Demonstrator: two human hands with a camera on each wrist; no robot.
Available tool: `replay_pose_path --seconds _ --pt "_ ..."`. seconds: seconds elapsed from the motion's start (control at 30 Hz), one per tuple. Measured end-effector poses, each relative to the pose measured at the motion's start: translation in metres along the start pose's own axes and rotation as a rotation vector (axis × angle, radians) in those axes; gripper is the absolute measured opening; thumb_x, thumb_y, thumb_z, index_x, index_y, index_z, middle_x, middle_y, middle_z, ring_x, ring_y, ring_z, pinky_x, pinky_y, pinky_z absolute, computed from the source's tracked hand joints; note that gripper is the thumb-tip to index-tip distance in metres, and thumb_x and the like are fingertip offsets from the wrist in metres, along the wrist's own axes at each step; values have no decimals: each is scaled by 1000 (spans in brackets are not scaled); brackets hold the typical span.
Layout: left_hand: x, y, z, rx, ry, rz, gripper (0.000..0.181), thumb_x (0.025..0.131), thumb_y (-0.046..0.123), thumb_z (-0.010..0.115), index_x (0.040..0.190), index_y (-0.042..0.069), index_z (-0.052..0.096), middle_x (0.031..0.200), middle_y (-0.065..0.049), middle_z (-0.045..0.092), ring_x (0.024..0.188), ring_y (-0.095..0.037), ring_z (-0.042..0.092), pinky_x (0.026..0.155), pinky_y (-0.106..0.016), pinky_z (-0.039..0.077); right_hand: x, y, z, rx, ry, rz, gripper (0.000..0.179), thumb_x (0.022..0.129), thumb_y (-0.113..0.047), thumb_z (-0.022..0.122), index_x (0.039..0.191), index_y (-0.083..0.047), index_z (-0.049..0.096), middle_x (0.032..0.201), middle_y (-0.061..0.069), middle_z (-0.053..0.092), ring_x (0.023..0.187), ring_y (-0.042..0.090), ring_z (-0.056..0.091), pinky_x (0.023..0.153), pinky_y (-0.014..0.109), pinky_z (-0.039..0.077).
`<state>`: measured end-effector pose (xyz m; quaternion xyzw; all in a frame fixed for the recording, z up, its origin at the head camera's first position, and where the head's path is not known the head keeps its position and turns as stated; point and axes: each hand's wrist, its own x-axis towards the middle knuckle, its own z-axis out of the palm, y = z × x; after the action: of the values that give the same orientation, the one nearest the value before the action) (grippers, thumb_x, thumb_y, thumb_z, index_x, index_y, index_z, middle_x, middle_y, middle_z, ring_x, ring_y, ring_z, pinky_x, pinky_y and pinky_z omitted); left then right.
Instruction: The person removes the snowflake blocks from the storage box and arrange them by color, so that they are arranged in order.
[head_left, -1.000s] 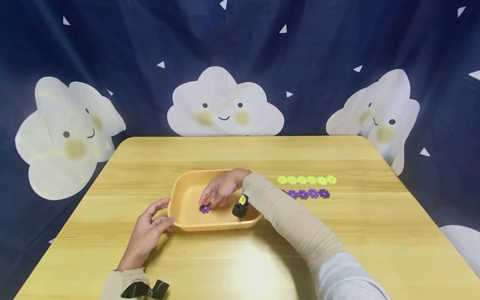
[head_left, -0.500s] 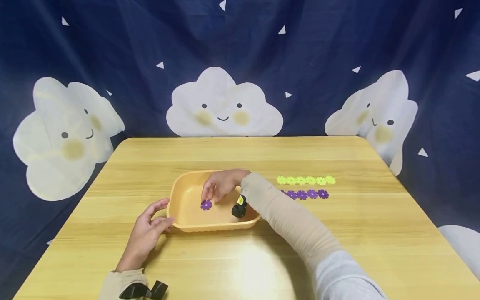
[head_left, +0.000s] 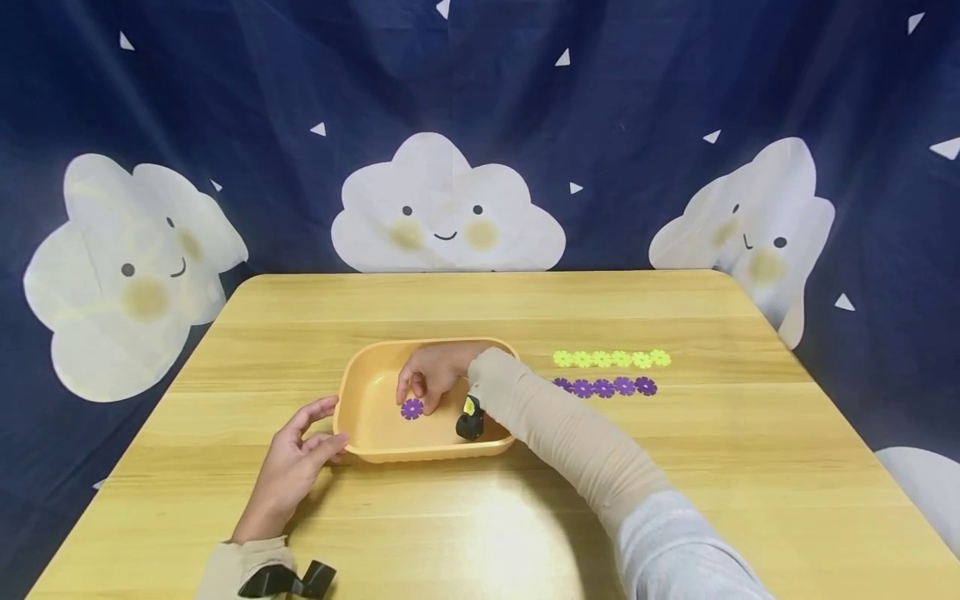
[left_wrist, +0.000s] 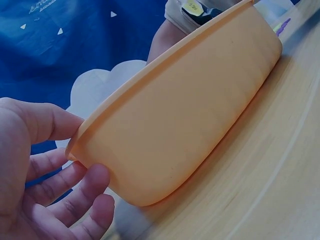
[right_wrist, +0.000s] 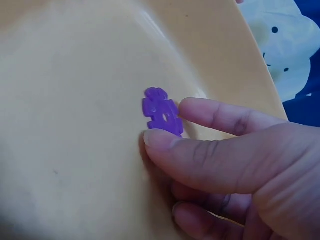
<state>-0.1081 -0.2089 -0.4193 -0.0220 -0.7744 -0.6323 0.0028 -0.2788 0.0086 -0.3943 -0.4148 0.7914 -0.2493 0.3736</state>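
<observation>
A purple flower-shaped snowflake disc (right_wrist: 162, 112) is inside the orange plastic basin (head_left: 435, 452). My right hand (head_left: 437, 373) reaches into the basin and pinches the disc between thumb and index finger, as the right wrist view shows. The other fingers of that hand curl in beneath. At the basin's left end, my left hand (head_left: 296, 446) holds the rim, its thumb on the near side and the index finger farther back. In the left wrist view, the fingers grip the corner of the basin (left_wrist: 170, 120), whose outer wall faces the camera.
Right of the basin, a row of yellow-green discs (head_left: 602, 359) lies on the wooden table (head_left: 750, 467). A row of purple discs (head_left: 603, 388) runs in front of it. A dark blue curtain (head_left: 615, 100) with clouds hangs behind the table's far edge.
My right hand has drawn its fingers in around the purple disc and shifted slightly left. The disc has turned a little within the basin. My left hand stays at the rim.
</observation>
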Motion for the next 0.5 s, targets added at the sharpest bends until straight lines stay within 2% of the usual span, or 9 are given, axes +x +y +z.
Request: replay_pose_path --seconds 0.2,0.37,0.5 --pt "-1 0 1 -8 7 3 53 94 2 62 141 -3 39 137 -19 37 79 -9 63 68 -25 55 -1 -2 1 -29 7 12 33 78 8 75 106 -9 70 81 1 59 69 6 52 58 18 47" --pt "-1 0 2 -13 14 -1 53 93 0 61 141 -4 40 136 -19 39 79 -9 63 68 -25 55 -3 -4 3 -17 8 1 35 77 11 73 106 -9 70 85 4 60 73 8 53 61 18 49" --pt "-1 1 0 -6 11 -12 53 94 1 61 142 -2 39 137 -18 38 80 -9 63 69 -25 55 -3 -4 4 -47 16 -18 35 76 12 73 104 -9 71 86 3 61 77 9 53 65 18 50"
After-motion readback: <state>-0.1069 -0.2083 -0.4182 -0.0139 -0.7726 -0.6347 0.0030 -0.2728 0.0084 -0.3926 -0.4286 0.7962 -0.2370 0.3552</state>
